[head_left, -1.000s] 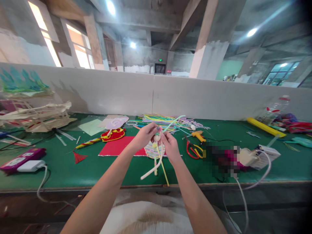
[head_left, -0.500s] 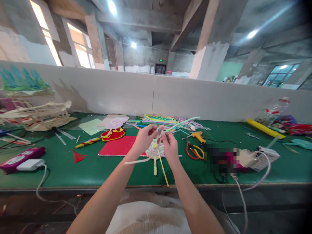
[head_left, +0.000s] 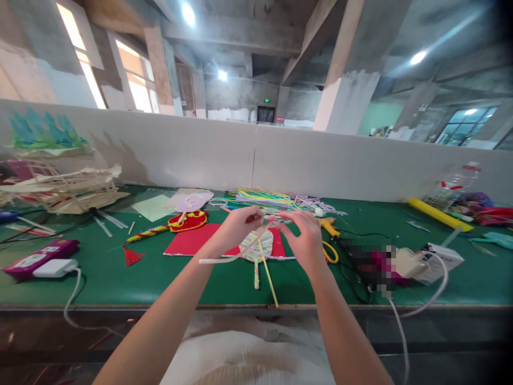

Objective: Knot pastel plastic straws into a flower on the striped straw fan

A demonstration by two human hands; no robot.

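Pale stem (head_left: 224, 261) hangs down out of the left hand's (head_left: 240, 224) pinched fingers, over the striped round piece (head_left: 254, 247) on the green table (head_left: 160, 286). Right hand's (head_left: 304, 232) fingers curl close by; whether they grip anything, I can't tell.

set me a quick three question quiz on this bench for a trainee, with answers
1. True or false: the red tassel lies on top of the red sheet.
2. Multiple choice: what colour is the long bar in front of the clear bottle? a) blue b) yellow c) white
3. Which is nearer the tassel, the left hand or the right hand?

Key: 1 false; 2 b; 3 the left hand
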